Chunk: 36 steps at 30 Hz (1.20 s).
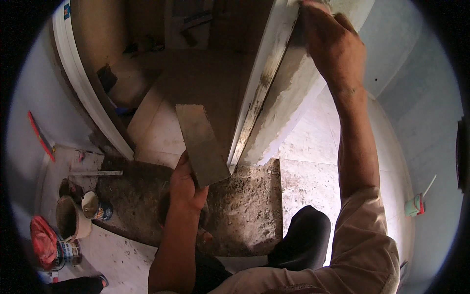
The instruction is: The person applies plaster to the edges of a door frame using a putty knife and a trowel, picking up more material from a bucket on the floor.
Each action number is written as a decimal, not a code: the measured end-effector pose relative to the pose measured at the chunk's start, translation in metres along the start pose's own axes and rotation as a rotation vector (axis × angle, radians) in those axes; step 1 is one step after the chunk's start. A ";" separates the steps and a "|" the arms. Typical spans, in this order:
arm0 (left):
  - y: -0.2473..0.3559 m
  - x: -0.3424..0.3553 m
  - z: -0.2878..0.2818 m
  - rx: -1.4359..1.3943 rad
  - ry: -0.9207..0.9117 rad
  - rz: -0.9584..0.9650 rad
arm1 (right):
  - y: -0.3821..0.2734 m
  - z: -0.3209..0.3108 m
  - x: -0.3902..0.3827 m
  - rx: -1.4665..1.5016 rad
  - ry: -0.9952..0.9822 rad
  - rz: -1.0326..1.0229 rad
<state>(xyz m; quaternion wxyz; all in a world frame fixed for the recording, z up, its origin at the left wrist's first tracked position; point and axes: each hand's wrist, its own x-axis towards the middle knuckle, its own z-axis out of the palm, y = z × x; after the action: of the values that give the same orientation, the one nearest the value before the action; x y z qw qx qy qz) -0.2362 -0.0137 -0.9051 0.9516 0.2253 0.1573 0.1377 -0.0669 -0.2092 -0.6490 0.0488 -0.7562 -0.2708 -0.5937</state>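
Observation:
In the head view my left hand (pixel 188 186) grips a flat grey rectangular plate (pixel 200 144), held low in front of the doorway. My right hand (pixel 333 44) is raised high to the doorframe on the right (pixel 264 81), its fingers closed at the frame's edge around something I cannot make out. The frame has a dark, stained strip, and beside it is a band of grey, patchy plaster (pixel 269 127) on the wall.
Another doorframe jamb (pixel 90 90) stands left of the dim doorway. Rough, dirty floor (pixel 247 210) lies below, beside white tiles (pixel 303 166). At lower left are several buckets and cans (pixel 73 218) and a red bag (pixel 44 240). A red-and-green can (pixel 415 206) stands by the right wall.

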 end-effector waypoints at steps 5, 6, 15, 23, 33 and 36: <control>0.001 -0.002 -0.005 0.086 -0.067 0.032 | 0.003 -0.009 -0.002 0.045 -0.013 0.014; -0.002 -0.001 -0.004 0.085 -0.071 0.027 | 0.007 -0.007 0.004 0.086 0.034 -0.042; 0.000 -0.011 0.016 0.055 0.018 -0.019 | -0.012 -0.009 0.009 0.211 0.130 0.021; -0.009 -0.001 0.003 0.005 -0.190 0.021 | 0.002 0.016 -0.035 0.054 -0.004 0.054; -0.017 -0.005 0.018 0.045 -0.170 -0.001 | -0.011 0.000 0.019 0.126 -0.103 0.237; -0.004 -0.011 0.024 0.051 -0.212 0.031 | -0.013 0.004 -0.044 0.167 -0.118 0.041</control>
<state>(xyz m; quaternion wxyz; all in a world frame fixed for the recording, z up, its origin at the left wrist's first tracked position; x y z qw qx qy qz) -0.2369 -0.0305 -0.8837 0.9545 0.2653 0.0559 0.1239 -0.0761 -0.2122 -0.6941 0.1075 -0.7884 -0.3063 -0.5225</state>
